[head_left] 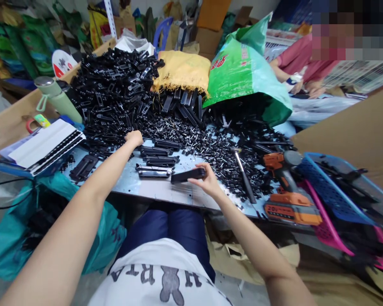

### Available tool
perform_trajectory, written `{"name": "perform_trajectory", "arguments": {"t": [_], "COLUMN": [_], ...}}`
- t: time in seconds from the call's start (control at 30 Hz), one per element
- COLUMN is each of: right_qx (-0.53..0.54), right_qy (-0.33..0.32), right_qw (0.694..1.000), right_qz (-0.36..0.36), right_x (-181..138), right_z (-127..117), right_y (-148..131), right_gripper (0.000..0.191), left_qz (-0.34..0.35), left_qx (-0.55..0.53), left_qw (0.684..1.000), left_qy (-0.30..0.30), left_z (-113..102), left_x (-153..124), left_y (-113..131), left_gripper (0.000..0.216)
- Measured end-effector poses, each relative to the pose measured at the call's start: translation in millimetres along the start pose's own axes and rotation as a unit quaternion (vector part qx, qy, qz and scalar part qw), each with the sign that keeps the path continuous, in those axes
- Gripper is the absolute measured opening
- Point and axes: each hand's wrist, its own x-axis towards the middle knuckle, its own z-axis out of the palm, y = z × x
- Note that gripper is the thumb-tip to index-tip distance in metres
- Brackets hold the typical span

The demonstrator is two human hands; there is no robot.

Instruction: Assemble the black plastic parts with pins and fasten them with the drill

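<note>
My right hand (207, 180) grips a long flat black plastic part (187, 175), held level just above the metal table (153, 187). My left hand (134, 138) reaches forward into the edge of a big heap of black plastic parts (115, 93), its fingers curled down among them; what they hold, if anything, is hidden. Between my hands lie three similar black parts (156, 161) in a row on the table. Small black pieces with metal pins (210, 144) are strewn beyond them.
An orange cordless drill (284, 187) and a hammer (244, 174) lie to the right, beside blue and pink baskets (332, 191). A green bottle (59, 100) and a stack of papers (43, 146) sit at left. A yellow sack (181, 70) and green bag (242, 72) stand behind. Another person (301, 63) works at far right.
</note>
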Motion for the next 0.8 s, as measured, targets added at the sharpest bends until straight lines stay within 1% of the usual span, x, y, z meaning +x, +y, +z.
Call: {"name": "perform_trajectory", "arguments": {"t": [0.03,0.1,0.17,0.2,0.27,0.3,0.37,0.43,0.47,0.5,0.53,0.6,0.67,0.73,0.8], "right_qx": [-0.024,-0.093,-0.162,-0.193,-0.249,-0.273,-0.306,-0.317,-0.315,-0.309,-0.301,-0.279,-0.238,-0.159,-0.052], "right_qy": [0.001,-0.012,-0.040,-0.054,-0.069,-0.075,-0.085,-0.086,-0.081,-0.074,-0.067,-0.055,-0.048,-0.039,-0.023], "right_qw": [1.000,0.996,0.985,0.978,0.963,0.955,0.945,0.942,0.943,0.946,0.950,0.957,0.970,0.986,0.998], "right_qz": [-0.002,-0.016,-0.043,-0.058,-0.079,-0.083,-0.083,-0.075,-0.070,-0.064,-0.058,-0.047,-0.034,-0.015,0.024], "right_x": [-14,-36,-50,-53,-54,-51,-43,-35,-32,-29,-28,-27,-28,-31,-34], "right_z": [-3,-13,-21,-21,-15,-8,7,19,22,24,24,21,18,20,30], "right_y": [8,22,29,30,27,24,19,16,16,15,14,12,8,3,-2], "right_gripper": [0.057,0.045,0.035,0.035,0.045,0.051,0.052,0.046,0.043,0.042,0.041,0.040,0.039,0.040,0.043], "left_qz": [0.010,0.032,0.057,0.075,0.128,0.161,0.228,0.284,0.315,0.333,0.344,0.379,0.401,0.415,0.418], "left_qx": [0.001,0.002,-0.003,-0.010,-0.027,-0.034,-0.036,-0.035,-0.033,-0.030,-0.026,-0.017,-0.025,-0.091,-0.200], "left_qw": [1.000,0.999,0.997,0.994,0.984,0.977,0.965,0.953,0.946,0.941,0.937,0.925,0.916,0.905,0.885], "left_qy": [0.004,0.020,0.055,0.079,0.124,0.137,0.127,0.094,0.074,0.059,0.047,0.019,0.010,0.025,0.039], "left_z": [-2,-5,-9,-12,-17,-20,-24,-21,-15,-6,6,35,62,82,91], "left_x": [-3,-12,-28,-39,-68,-86,-125,-164,-180,-193,-202,-211,-211,-208,-208], "left_y": [0,-5,-14,-19,-24,-25,-19,-7,1,8,16,27,32,33,34], "left_gripper": [0.041,0.038,0.037,0.036,0.033,0.030,0.027,0.023,0.019,0.018,0.022,0.029,0.026,0.029,0.037]}}
